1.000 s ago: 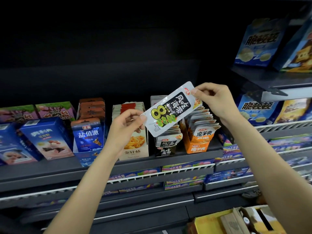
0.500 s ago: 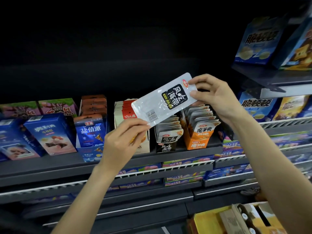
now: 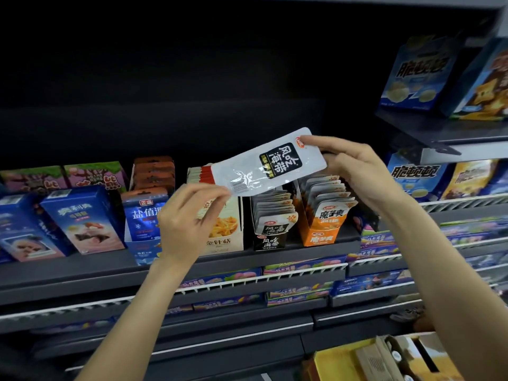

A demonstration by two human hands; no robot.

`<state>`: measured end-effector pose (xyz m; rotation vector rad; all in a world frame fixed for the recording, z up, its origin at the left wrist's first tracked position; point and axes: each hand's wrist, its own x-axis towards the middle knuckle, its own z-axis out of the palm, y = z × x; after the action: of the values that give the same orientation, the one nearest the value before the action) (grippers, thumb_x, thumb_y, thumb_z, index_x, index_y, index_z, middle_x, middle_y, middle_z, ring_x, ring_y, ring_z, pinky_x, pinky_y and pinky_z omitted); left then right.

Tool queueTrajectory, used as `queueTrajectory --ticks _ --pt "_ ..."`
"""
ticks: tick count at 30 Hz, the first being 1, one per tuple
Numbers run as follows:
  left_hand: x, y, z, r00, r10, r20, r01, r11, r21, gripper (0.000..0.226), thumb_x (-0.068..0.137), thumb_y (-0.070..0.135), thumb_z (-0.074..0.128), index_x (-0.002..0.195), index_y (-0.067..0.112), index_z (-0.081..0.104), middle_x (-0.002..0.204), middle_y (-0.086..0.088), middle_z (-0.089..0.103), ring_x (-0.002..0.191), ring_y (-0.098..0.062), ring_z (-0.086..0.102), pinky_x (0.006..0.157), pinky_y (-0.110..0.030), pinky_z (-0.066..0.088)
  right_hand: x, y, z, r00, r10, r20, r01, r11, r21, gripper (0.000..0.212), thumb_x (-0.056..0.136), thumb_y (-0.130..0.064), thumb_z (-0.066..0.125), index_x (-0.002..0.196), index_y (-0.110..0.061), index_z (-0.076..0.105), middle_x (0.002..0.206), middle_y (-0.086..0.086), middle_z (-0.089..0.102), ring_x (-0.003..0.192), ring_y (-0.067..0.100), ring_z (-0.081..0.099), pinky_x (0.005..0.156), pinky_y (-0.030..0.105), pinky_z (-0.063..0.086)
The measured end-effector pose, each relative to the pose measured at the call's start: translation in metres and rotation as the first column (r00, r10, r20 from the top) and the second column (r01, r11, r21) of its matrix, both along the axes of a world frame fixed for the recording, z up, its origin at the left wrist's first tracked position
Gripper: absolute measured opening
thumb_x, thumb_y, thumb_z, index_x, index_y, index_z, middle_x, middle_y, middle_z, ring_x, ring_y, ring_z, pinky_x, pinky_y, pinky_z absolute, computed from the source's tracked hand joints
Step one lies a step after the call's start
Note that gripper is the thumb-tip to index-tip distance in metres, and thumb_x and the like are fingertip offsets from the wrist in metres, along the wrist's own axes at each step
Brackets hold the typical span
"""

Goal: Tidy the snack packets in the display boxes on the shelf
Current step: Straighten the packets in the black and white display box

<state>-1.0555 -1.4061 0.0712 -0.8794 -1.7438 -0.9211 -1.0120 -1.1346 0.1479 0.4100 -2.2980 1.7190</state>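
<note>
Both hands hold one silver snack packet [image 3: 268,163] in the air, in front of and above the display boxes on the shelf [image 3: 275,250]. Packet's long axis runs tilted, low end at left, high end at right, back side w/ barcode facing cam. Left hand [image 3: 189,218] pinches the lower-left corner btw thumb and fingertips, other fingers curled. Right hand [image 3: 360,171] pinches the upper-right end, index finger on the top edge near the red logo, thumb behind, can't see it fully. Matching black display box [image 3: 270,225] sits directly below the packet, btw the cream box [image 3: 225,229] on its left and the orange box [image 3: 321,224] on its right; its packets stand upright, fronts fwd. So prob next: turn the packet upright, front fwd, and drop it straight down into the black box. Right hand is nearer that box's slot; left hand hangs over the cream box. Risk: slipping into the wrong neighbour box.
</note>
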Motion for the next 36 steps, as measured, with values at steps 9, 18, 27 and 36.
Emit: queueTrajectory --ticks 9,18,27,36 --pt "-0.025 0.032 0.029 0.855 -0.14 0.5 0.06 0.983 0.172 0.017 0.089 0.021 0.064 0.106 0.026 0.063 0.094 0.02 0.065 0.088 0.004 0.062 0.076 -0.011 0.046 -0.027 0.019 0.008 0.808 -0.331 -0.488 0.514 0.801 0.307 0.008 0.089 -0.024 0.066 0.088 -0.017 0.065 0.094 0.0 0.05 0.086 0.001 0.051 0.071 0.014 0.046" --pt "-0.069 0.03 0.004 0.843 0.161 0.513 0.103 0.887 -0.449 0.037 0.093 0.046 0.046 0.122 0.027 0.06 0.12 0.004 0.064 0.114 -0.018 0.054 0.096 -0.041 0.042 -0.087 0.023 0.011 0.877 -0.185 -0.445 0.448 0.649 0.615 0.018 0.095 -0.023 0.057 0.104 -0.011 0.068 0.087 0.002 0.068 0.071 0.024 0.067 0.064 0.033 0.055" --pt "-0.074 0.037 -0.013 0.861 0.179 0.476 0.158 0.795 -0.586 0.028 0.096 0.04 0.047 0.115 0.032 0.066 0.115 0.014 0.065 0.113 -0.013 0.05 0.09 -0.04 0.039 -0.146 -0.02 -0.003 0.994 -0.1 -0.046 0.076 0.319 0.945 0.032 0.098 -0.038 0.048 0.125 -0.027 0.06 0.129 0.002 0.061 0.114 0.028 0.056 0.087 0.033 0.042" --pt "-0.079 0.037 -0.011 0.849 0.155 0.505 0.191 0.802 -0.565 0.024 0.093 0.041 0.053 0.109 0.035 0.069 0.106 0.015 0.067 0.108 -0.012 0.053 0.094 -0.044 0.04 -0.171 -0.037 -0.032 0.983 -0.086 -0.164 0.168 0.046 0.985 0.036 0.089 -0.045 0.061 0.107 -0.015 0.064 0.109 0.006 0.065 0.098 0.028 0.061 0.069 0.029 0.038"
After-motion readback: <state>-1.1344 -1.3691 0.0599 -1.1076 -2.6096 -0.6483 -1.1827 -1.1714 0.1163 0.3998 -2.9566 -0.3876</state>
